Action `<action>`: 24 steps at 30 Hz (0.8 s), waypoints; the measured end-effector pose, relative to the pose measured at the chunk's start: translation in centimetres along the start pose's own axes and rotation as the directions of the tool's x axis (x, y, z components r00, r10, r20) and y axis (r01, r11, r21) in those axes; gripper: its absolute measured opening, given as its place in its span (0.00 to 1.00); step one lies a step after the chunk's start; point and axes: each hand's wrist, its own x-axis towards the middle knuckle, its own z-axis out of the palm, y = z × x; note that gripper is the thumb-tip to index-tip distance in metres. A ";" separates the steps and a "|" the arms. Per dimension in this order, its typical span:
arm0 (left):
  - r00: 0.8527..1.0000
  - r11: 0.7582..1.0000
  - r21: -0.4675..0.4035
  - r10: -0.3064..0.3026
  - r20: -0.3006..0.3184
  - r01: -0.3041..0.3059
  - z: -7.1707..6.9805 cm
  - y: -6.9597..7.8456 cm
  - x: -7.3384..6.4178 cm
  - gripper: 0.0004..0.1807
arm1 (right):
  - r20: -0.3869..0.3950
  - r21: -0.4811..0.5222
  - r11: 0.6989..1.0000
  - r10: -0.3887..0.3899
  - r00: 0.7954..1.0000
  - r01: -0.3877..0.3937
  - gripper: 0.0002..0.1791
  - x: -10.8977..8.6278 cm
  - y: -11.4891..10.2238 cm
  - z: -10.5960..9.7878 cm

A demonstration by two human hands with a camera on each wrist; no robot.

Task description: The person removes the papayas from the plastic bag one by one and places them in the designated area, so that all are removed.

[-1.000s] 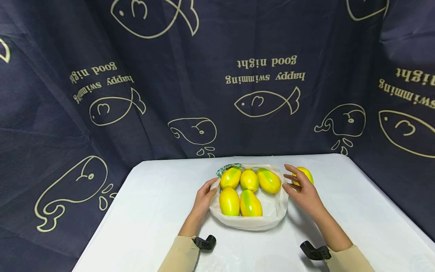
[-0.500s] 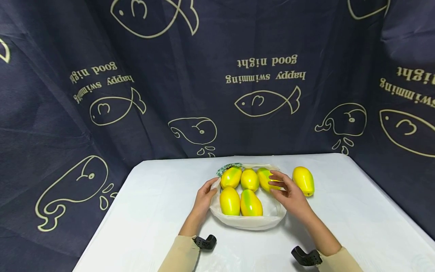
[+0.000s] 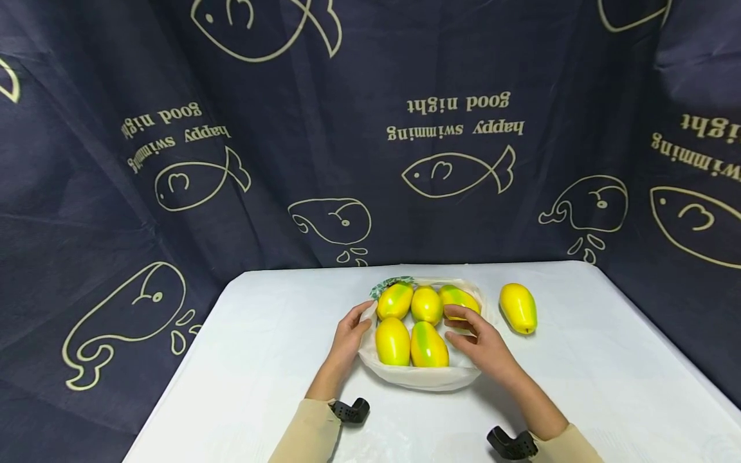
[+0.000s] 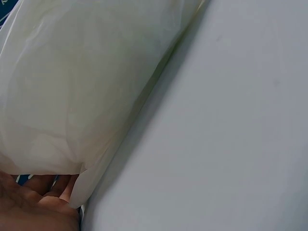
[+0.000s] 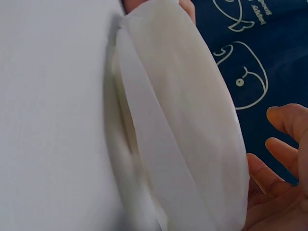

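A whitish plastic bag, its mouth spread wide, stands on the table with several shiny yellow-green mango-shaped fruits inside. At its left rim my left hand grips the bag's edge; in the left wrist view the curled left hand shows below the bag wall. My right hand hangs over the bag's right side, fingers spread and slightly bent around nothing. It partly covers the back right fruit. In the right wrist view, the right fingertips stand beside the bag's rim.
One more yellow-green fruit lies on the white-covered table, right of the bag. A dark blue curtain with fish drawings hangs behind the table. Each wrist wears a black camera mount.
My right hand has moved left from beside the lone fruit to above the bag's right part, uncovering that fruit. The left hand stays at the bag's rim.
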 end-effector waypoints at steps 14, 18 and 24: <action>1.000 1.000 0.018 0.000 -0.010 0.000 0.1 -0.1 0.1 0.23 | 0.137 -0.030 0.995 0.102 0.985 -0.099 0.33 -0.7 0.6 1.1; 1.000 1.000 0.009 0.005 -0.003 -0.005 0.1 1.1 -0.5 0.23 | 0.159 -0.052 0.988 0.150 0.976 -0.143 0.38 -0.8 0.7 1.5; 1.000 1.000 0.000 -0.002 0.009 0.002 0.2 3.4 -1.9 0.24 | 0.178 -0.052 0.984 0.175 0.968 -0.168 0.45 -0.8 1.0 2.0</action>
